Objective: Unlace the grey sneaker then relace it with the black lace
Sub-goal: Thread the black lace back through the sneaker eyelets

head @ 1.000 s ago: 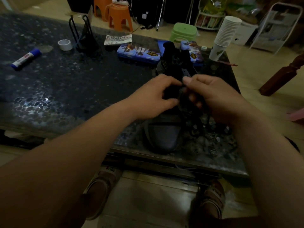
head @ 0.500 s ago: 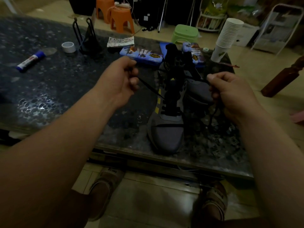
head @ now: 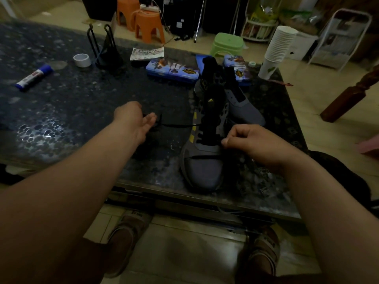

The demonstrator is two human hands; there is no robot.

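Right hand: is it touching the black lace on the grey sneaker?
Touching. Head view shows the right hand pinching the black lace at the grey sneaker's eyelets.

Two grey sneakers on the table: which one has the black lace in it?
The nearer sneaker, toe towards the person; the far sneaker behind it shows empty eyelets.

Home living room: tiled floor, plastic stools [head: 150, 25], dark stone table [head: 82, 103], storage racks [head: 340, 37].
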